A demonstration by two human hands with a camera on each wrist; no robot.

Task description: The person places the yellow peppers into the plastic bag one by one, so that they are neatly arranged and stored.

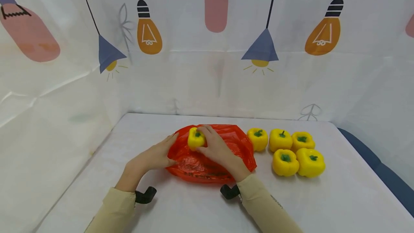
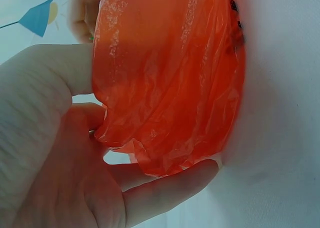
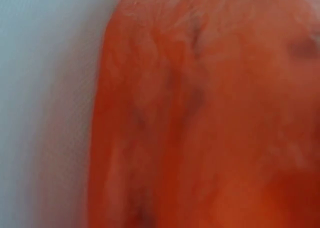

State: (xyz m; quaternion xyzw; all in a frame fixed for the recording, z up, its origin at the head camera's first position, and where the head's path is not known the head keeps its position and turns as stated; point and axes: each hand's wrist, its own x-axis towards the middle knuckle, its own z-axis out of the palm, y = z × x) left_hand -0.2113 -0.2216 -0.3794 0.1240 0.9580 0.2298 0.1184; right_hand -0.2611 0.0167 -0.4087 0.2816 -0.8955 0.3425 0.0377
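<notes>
In the head view, a red plastic bag [image 1: 207, 168] lies on the table. My left hand [image 1: 154, 156] holds the bag's left side, fingers and thumb spread around its edge. The left wrist view shows the thumb [image 2: 80, 65] disappearing behind the edge of the bag [image 2: 170, 88], while the lower fingers [image 2: 170, 193] lie along its side. Above the bag, my right hand [image 1: 217, 147] grips a yellow bell pepper [image 1: 195, 139] with a green stem. Blurred red plastic [image 3: 210, 108] fills most of the right wrist view, where the right hand cannot be made out.
Several yellow bell peppers [image 1: 285, 162] stand grouped on the table [image 1: 226, 211] to the right of the bag. A printed white sheet [image 1: 200, 82] hangs behind the table. Something dark blue [image 1: 365, 150] borders the table's right side.
</notes>
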